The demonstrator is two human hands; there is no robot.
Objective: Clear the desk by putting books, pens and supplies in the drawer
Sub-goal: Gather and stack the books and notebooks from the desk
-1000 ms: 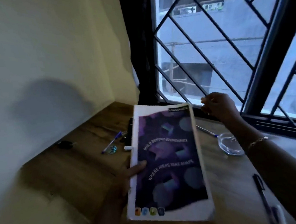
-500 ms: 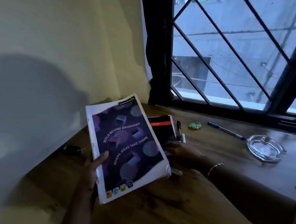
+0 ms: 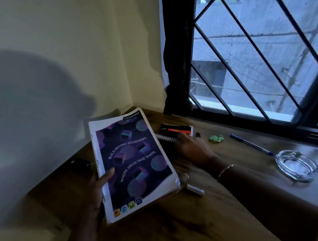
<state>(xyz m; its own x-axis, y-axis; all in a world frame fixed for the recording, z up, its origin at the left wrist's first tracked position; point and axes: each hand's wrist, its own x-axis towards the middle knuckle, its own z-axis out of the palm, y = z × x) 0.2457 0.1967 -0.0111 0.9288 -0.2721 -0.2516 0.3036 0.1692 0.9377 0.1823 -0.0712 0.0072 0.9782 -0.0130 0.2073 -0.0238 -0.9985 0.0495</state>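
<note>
**A:** Which step is being worked on?

**B:** The books are being gathered. The left hand (image 3: 98, 187) is holding a purple notebook (image 3: 133, 163) tilted above the wooden worktop (image 3: 181, 230). Its grip is pinching the spine edge, with the thumb lying on the cover. The right hand (image 3: 192, 148) is reaching to a black and orange spiral notebook (image 3: 176, 130) that is lying flat just behind the first. Its fingers are touching the coil, but blur is hiding whether that grip is closing or lying spread.

**A:** What is the next move asking for?

**B:** Probably lifting the spiral notebook by its bound edge, stacking both books, then carrying them to the drawer, which is not showing here.

**A:** What else is lying about?

**B:** A crumpled green scrap (image 3: 216, 138) and a blue pen (image 3: 250, 145) are sitting near the window. A glass ashtray (image 3: 295, 166) is resting well to the right, and a small white cap (image 3: 195, 190) is lying beside the purple notebook's corner.

**A:** And the room?

**B:** A pale wall (image 3: 55, 52) is meeting a diamond-barred window (image 3: 263, 60) in the corner. A dark curtain (image 3: 178, 53) is hanging there, and the light is looking dim and bluish.
</note>
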